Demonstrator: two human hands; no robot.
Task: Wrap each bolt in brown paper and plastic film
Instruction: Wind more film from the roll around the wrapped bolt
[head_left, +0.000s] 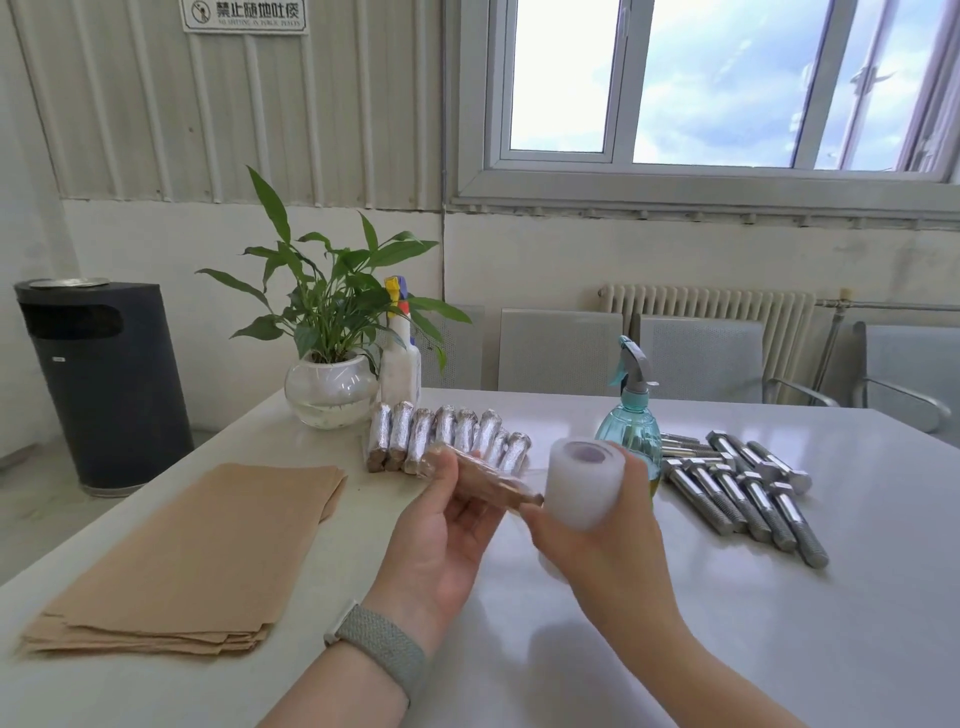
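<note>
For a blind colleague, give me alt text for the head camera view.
The left hand holds a paper-wrapped bolt while the right hand grips a film roll beside it, above a white table with brown paper and bare bolts.

A bolt wrapped in brown paper (485, 480) is held above the table, tilted, its far end up to the left and its near end down to the right, with clear film seen over it. A white roll of plastic film (582, 483) is held upright just right of it, touching its near end. A stack of brown paper sheets (208, 556) lies flat at near left. Finished wrapped bolts (447, 439) are ranged side by side at far centre. Bare steel bolts (748, 491) lie grouped at right.
</note>
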